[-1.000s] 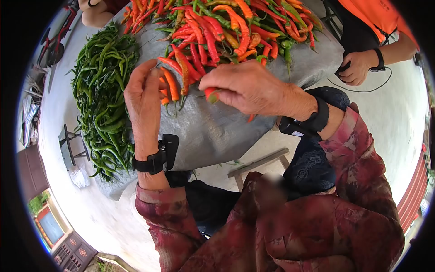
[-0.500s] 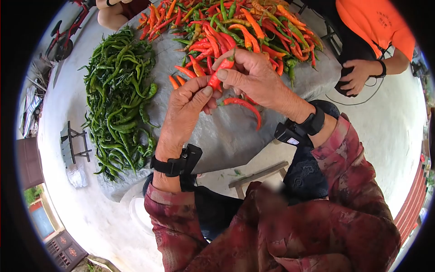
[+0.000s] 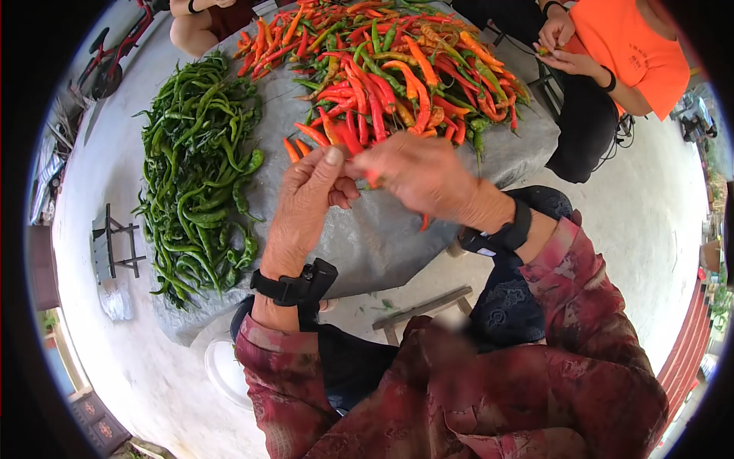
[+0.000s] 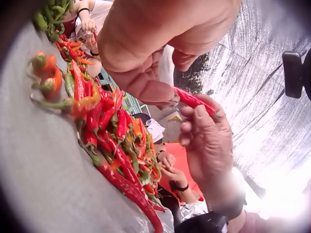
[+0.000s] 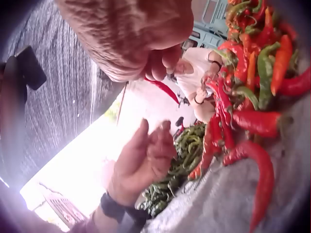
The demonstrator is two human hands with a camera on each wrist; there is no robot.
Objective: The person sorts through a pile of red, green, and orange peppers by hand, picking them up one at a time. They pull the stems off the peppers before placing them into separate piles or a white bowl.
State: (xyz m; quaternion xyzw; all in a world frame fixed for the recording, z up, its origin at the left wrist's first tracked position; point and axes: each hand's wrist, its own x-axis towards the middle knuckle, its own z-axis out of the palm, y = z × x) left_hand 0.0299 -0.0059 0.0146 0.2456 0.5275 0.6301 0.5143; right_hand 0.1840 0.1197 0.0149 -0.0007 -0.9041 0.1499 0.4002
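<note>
My right hand (image 3: 424,172), blurred in the head view, grips a red chili pepper (image 4: 194,101). In the right wrist view its slim end sticks out from under the curled fingers. Facing it is my left hand (image 3: 300,195), with its fingers loosely bent. The right wrist view shows a gap between the left fingertips (image 5: 163,127) and the chili, and the left thumb stands apart from the fingers. Just beyond both hands lies a heap of red, orange and green chilies (image 3: 397,69) on a grey sheet (image 3: 367,245).
A long pile of green chilies (image 3: 195,176) lies left of my hands. A wooden stool (image 3: 424,310) stands near my knees. At the far right sits a person in an orange shirt (image 3: 631,65), hands together; another person's arm (image 3: 191,27) shows at the far left.
Half a second ago both hands held a red chili together; now the right hand alone has one, drawn slightly off the left. The person in orange has raised their hands together.
</note>
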